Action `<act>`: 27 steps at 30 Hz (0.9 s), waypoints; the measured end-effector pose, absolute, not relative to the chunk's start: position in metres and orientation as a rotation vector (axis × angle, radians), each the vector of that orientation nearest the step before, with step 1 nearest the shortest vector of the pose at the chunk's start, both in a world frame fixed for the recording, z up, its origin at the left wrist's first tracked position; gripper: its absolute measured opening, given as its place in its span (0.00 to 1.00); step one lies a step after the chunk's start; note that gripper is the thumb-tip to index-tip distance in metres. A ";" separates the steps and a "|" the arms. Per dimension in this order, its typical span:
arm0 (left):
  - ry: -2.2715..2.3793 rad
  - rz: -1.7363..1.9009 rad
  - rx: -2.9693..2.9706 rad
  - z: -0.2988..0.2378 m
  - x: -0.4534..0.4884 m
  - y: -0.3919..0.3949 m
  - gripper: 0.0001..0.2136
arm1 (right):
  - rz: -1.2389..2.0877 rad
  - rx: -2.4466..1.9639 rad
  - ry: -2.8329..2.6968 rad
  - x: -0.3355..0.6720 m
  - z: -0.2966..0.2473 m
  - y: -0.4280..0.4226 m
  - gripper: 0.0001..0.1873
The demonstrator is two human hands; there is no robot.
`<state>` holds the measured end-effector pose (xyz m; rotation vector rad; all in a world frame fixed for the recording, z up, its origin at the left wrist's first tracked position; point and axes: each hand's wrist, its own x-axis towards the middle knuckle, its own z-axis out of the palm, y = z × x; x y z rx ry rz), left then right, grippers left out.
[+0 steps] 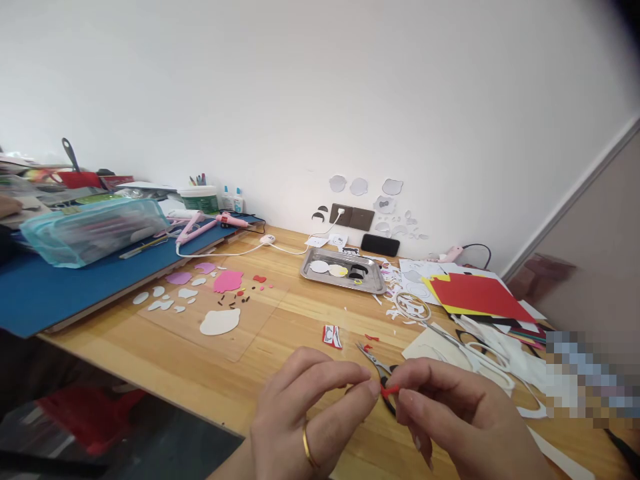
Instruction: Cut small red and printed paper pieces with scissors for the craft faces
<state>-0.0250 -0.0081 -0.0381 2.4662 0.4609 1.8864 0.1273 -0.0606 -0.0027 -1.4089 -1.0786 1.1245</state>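
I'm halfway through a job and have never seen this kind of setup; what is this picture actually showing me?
There is no machine: you see a person's bare left hand and right hand, from a camera worn on their head, looking forward and down. The right hand pinches a small red piece; the left is close beside it, but I can't tell whether it touches. Scissors lie behind on the wooden table. Cut shapes, including a pink shape, lie toward picture left; a metal tray near the wall holds more.
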 end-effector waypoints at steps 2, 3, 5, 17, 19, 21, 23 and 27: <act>0.455 1.875 2.468 -0.040 -0.024 -0.007 0.10 | 1.037 -1.455 -1.147 0.127 -0.001 -0.061 0.02; 0.451 1.873 2.474 -0.040 -0.023 -0.007 0.10 | 0.978 -1.479 -1.203 0.127 -0.001 -0.062 0.03; 0.478 1.869 2.477 -0.040 -0.020 -0.008 0.10 | 0.819 -1.519 -1.306 0.127 -0.001 -0.062 0.03; 0.685 1.921 2.447 -0.033 -0.012 -0.014 0.09 | 0.356 -1.541 -1.499 0.123 -0.004 -0.064 0.04; 0.676 1.903 2.448 -0.034 -0.010 -0.013 0.09 | 0.389 -1.532 -1.419 0.121 -0.004 -0.063 0.05; 0.660 1.903 2.435 -0.035 -0.009 -0.012 0.09 | 0.458 -1.516 -1.385 0.121 -0.005 -0.061 0.04; 0.659 1.910 2.407 -0.035 -0.007 -0.012 0.09 | 0.526 -1.499 -1.367 0.121 -0.007 -0.060 0.04; 0.663 1.922 2.337 -0.034 -0.004 -0.012 0.09 | 0.578 -1.419 -1.283 0.118 -0.012 -0.060 0.03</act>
